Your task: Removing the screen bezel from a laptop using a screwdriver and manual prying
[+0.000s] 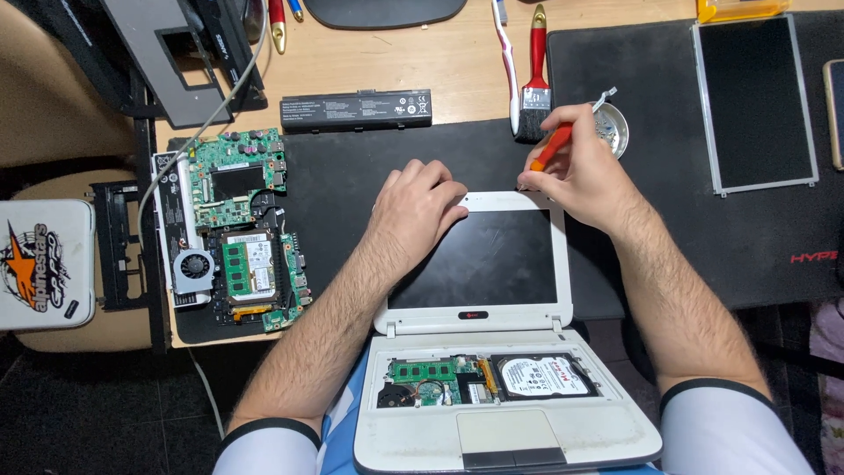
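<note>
Carefully now: right hand point(585, 167) closed around a slim orange-handled screwdriver point(551, 148), tip pressed at the top right corner of the white bezel of a small white plastic laptop point(475, 264). Left hand point(420, 207) flat and loosely spread, gripping nothing, fingers resting on the top edge of the lid, at about 9 o'clock from the tool tip. Laptop lying opened out at the near edge of the worktop point(413, 62), keyboard removed, green memory stick and silver hard drive point(538, 376) exposed in the base at 6 o'clock from the screen.

Likely trouble, judged from this pose:
- Slipping off the corner and scoring the glossy black screen panel just below the tip, caused by too steep an angle or too much push.
- Cracking the thin white bezel, caused by levering against one corner alone.
- Jabbing the left fingers, close beside the tip, should the tool skid toward 9 o'clock.
- Losing a freed screw, small round metal dish point(613, 129) sitting just behind the right hand at 12 o'clock, near enough to be knocked by the knuckles.
- Tipping the base off the near edge, partly overhanging toward the lap, with downward pressure on the lid.

Red-handled paintbrush point(534, 84), long black battery pack point(356, 110) and bare green circuit board point(236, 229) lying apart, at 12, 11 and 9 o'clock.
</note>
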